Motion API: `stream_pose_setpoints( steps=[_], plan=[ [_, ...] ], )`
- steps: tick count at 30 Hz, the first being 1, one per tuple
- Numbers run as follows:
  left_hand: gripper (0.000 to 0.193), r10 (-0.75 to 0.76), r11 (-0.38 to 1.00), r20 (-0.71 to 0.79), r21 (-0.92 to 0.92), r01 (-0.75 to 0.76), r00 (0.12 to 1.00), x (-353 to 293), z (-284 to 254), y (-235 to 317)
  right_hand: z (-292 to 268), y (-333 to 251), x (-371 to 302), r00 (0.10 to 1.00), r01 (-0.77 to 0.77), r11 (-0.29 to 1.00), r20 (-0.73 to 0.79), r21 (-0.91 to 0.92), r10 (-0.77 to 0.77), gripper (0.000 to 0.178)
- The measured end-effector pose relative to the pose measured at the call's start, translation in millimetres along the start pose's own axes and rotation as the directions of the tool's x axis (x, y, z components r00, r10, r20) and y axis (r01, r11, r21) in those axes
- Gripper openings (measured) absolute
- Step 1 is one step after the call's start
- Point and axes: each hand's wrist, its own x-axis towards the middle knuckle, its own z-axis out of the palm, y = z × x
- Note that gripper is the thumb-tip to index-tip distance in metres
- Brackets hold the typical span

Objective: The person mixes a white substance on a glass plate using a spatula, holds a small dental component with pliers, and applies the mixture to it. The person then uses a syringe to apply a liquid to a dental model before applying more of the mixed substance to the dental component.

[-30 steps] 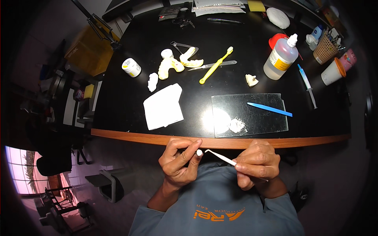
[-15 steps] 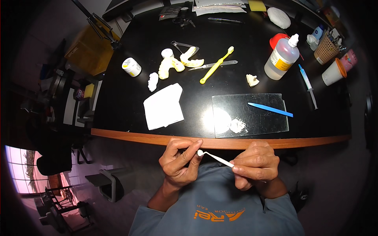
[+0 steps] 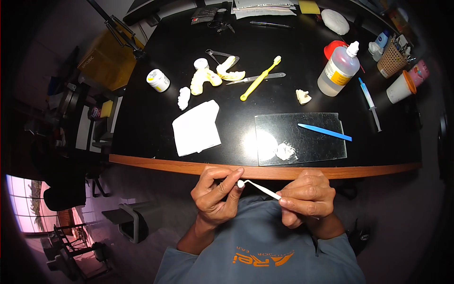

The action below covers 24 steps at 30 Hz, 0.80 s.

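In front of the table's near edge, my left hand (image 3: 215,195) pinches a small white tooth-shaped piece (image 3: 240,183) between thumb and fingertips. My right hand (image 3: 308,199) is closed around a slim white dental instrument (image 3: 264,190), whose thin bent tip meets the piece or lies right beside it; which of the two I cannot tell. Just beyond my hands lies a glass slab (image 3: 312,154) with a dab of white paste (image 3: 284,151) on it. A blue plastic spatula (image 3: 325,132) rests across the slab's right part.
Folded white paper (image 3: 196,130) lies left of the slab. Farther back are yellowish dental casts (image 3: 204,80), a white jar (image 3: 158,81), a scalpel (image 3: 279,75), a yellow toothbrush (image 3: 260,78) and a clear bottle (image 3: 338,71). A syringe (image 3: 369,102) lies at right. The wooden edge (image 3: 265,172) borders the table.
Both hands stay almost in place. The instrument's bent tip has shifted very slightly at the small white piece. The things on the table have not moved.
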Motion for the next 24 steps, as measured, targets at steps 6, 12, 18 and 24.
stream_pose_setpoints(
  steps=[6, 12, 18, 24],
  plan=[
    [0.027, 0.001, 1.000, 0.004, -0.002, -0.001, 1.000, 0, 0, 0, 1, 0, 1, 1.000, -0.008, 1.000, 0.002, -0.005, 0.008, 0.023],
    [0.027, 0.017, 1.000, 0.000, -0.008, -0.017, 1.000, 0, 0, -1, 2, 0, 1, 1.000, 0.001, 1.000, -0.006, -0.001, -0.001, 0.022],
    [0.024, -0.043, 0.999, 0.052, -0.014, 0.044, 0.998, 3, -5, 5, 2, 2, -2, 0.996, -0.029, 1.000, -0.081, 0.002, 0.029, 0.011],
    [0.021, -0.398, 0.743, 0.250, -0.476, 0.470, 0.883, 16, -18, 24, -8, 0, -5, 0.982, -0.097, 0.995, -0.158, 0.017, 0.099, 0.012]
  ],
)
